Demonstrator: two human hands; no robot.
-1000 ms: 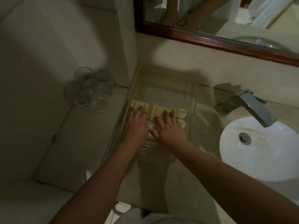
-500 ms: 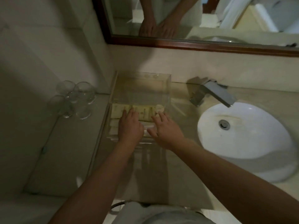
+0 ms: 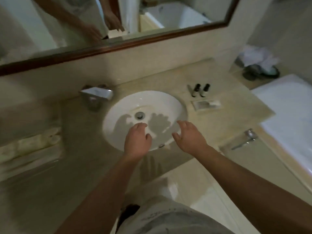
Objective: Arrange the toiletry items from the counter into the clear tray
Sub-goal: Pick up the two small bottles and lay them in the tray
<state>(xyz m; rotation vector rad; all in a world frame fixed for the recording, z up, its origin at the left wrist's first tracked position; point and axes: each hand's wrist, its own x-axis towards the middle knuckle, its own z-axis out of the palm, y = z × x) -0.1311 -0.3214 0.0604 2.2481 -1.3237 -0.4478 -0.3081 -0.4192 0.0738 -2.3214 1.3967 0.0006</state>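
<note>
Hands withdrawn from clear plastic tray point(image 3: 42, 159), left edge of beige stone surface point(image 3: 219, 92). Empty: left hand point(image 3: 137, 142), right hand point(image 3: 189, 139), fingers point(image 3: 184, 124) loosely spread above white round basin point(image 3: 168, 97). 2 small dark-capped bottles point(image 3: 196, 90), right rear corner: best gripped low, kept upright.

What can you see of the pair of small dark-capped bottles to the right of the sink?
The pair of small bottles sits on the beige counter, right of the white sink and toward the back wall. They are side by side and close together; whether they touch is unclear. Each has a dark cap and a paler body, with labels too small to read. A flat pale packet lies just in front. Neither hand touches them: the left hand and right hand hover empty over the basin.
</note>
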